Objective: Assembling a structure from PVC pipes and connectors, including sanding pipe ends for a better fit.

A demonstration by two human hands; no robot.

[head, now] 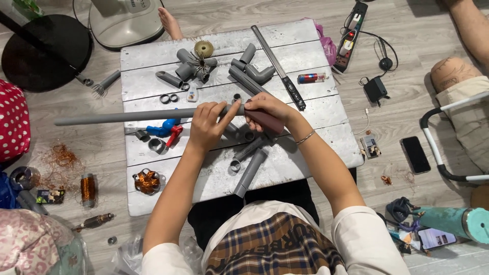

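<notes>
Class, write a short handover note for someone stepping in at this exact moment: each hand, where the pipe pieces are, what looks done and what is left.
Left hand: grips the long grey pipe, held level over the white board.
Right hand: wraps a dark sleeve at the pipe's right end.
Loose elbows and tees, rings and a blue fitting lie on the board.
Done: pipe and sleeve brought together.
Left: whether the sleeve is fully seated cannot be told; other fittings lie loose.

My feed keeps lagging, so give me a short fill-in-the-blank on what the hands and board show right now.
1. Both hands grip a long grey ____ that reaches out to the person's left.
2. The right hand also holds a dark maroon ____ at that thing's end.
3. The left hand is above the ____ valve.
4. The orange copper coil rests on the white ____.

Missing: pipe; block; blue; board
</notes>
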